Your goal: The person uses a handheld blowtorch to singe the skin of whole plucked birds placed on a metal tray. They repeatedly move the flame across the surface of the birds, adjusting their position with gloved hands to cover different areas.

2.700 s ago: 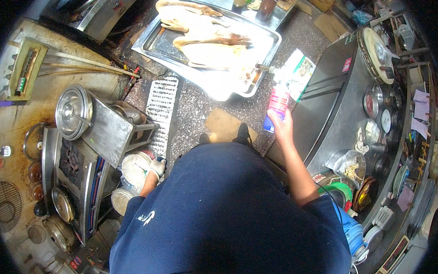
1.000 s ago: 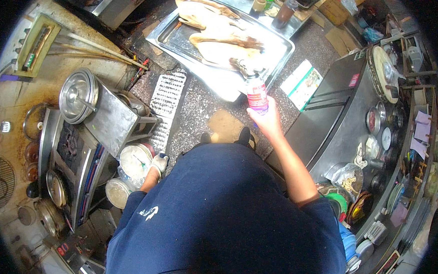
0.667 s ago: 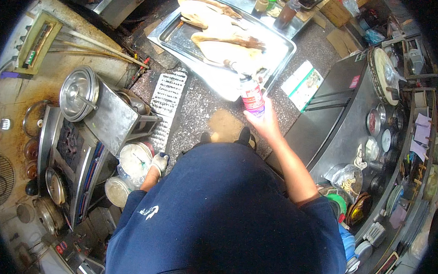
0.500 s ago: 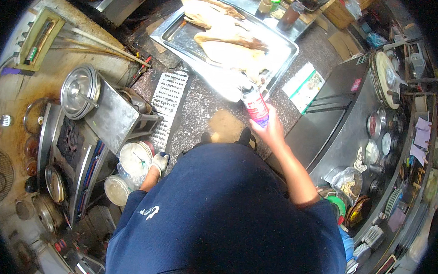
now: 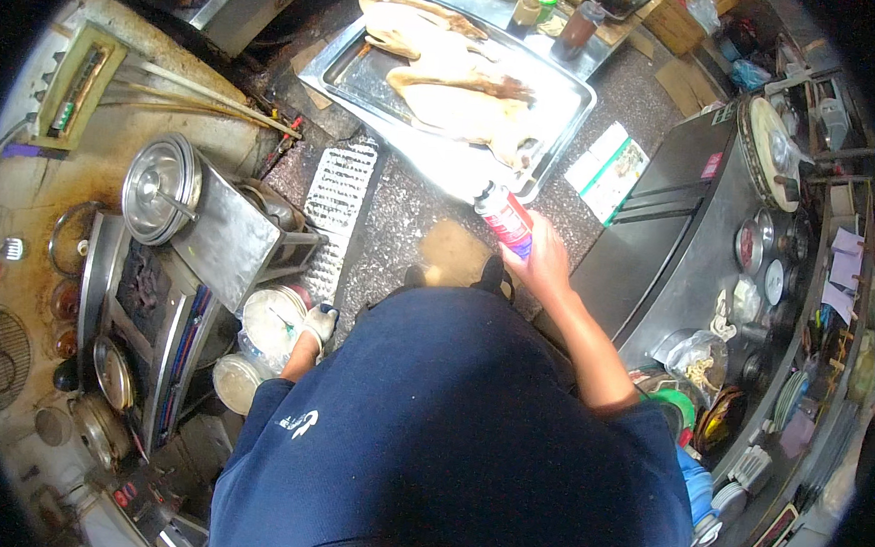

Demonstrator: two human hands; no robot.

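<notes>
My right hand [image 5: 541,260] is closed around a red canister [image 5: 506,221] with purple near its base and a grey metal top. The canister tilts up and left, toward a metal tray [image 5: 562,153] on a steel table. Two pale plucked birds [image 5: 458,109], duck- or goose-like, lie on this tray, browned in places. Strong glare hides part of the tray's near side. My left hand [image 5: 320,327], in a light glove, hangs low at my left side beside a white lidded bucket [image 5: 272,319]. Its fingers look loosely extended, with nothing seen in them.
Sauce jars [image 5: 579,29] stand behind the tray. A steel counter [image 5: 648,271] with bowls runs along the right. To the left are a steel stand with a round lid [image 5: 159,188] and a slotted floor grate [image 5: 337,197]. A printed sheet [image 5: 609,174] lies right of the tray.
My right hand has shifted slightly, drawing the canister's top down and a little left, away from the birds. My left hand stays low at my side.
</notes>
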